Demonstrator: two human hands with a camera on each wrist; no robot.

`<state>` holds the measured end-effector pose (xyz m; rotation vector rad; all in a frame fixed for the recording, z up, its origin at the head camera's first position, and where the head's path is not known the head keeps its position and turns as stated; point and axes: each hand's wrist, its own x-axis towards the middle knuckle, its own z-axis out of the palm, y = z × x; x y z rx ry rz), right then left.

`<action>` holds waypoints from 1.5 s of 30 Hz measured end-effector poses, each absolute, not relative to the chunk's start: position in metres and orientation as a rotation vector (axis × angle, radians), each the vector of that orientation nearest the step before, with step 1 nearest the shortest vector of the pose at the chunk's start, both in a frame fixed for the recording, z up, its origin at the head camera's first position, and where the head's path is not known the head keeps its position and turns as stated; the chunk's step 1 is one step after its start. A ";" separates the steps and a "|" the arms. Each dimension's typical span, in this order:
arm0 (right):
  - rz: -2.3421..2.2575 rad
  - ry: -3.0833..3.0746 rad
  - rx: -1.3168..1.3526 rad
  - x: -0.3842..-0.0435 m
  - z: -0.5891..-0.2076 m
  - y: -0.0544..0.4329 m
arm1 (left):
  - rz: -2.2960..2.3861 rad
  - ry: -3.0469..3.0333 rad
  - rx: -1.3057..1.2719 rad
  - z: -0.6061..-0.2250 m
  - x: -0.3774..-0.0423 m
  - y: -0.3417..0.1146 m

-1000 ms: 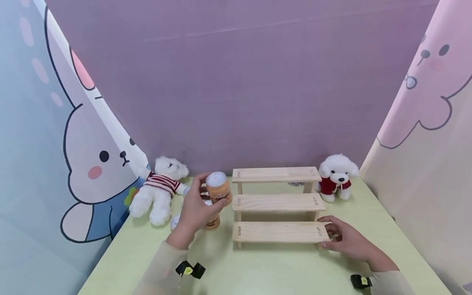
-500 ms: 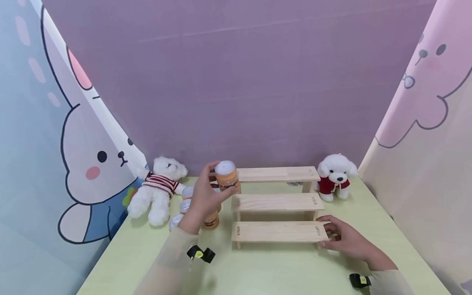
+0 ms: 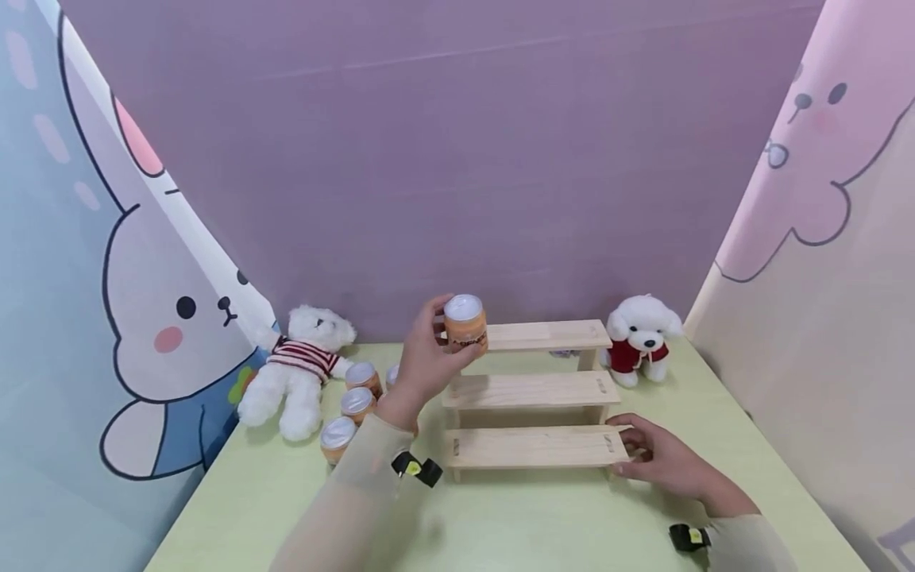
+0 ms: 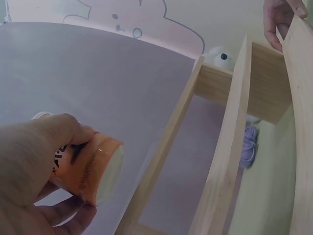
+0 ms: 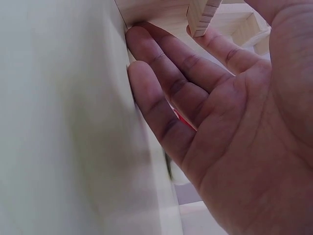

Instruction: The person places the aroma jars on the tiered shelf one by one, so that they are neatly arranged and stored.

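left hand (image 3: 431, 361): fingers curled round an orange can (image 3: 466, 324), raised near the left end of the top step (image 3: 546, 335) of a wooden shelf (image 3: 532, 389); right hand (image 3: 661, 458): thumb and fingers gripping the lowest step (image 3: 536, 447).

The head camera looks forward and down over the tabletop (image 3: 529, 524), far enough back to take in the purple backdrop (image 3: 429, 159), with the wooden shelf (image 3: 532, 389) right of and below centre. The left wrist view sits close behind the left hand (image 4: 34, 166), at its lower left, and faces, tilted, along the shelf; it shares shelf and right hand (image 3: 661, 457) with the head view. The right wrist view is close to the palm, its fingers (image 5: 161, 103) pointing upper left; the left-hand blur is probably tabletop.
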<state>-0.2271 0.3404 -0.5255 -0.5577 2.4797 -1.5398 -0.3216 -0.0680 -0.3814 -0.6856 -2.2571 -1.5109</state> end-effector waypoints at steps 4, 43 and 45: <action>-1.548 2.486 -0.571 -0.228 -0.526 0.341 | -1.489 -2.267 -0.696 -0.380 -0.328 -0.059; -1.544 2.461 -0.546 -0.231 -0.529 0.342 | -1.587 -2.327 -0.742 -0.393 -0.361 0.024; -1.560 2.451 -0.542 -0.231 -0.529 0.342 | -1.585 -2.335 -0.736 -0.393 -0.361 0.026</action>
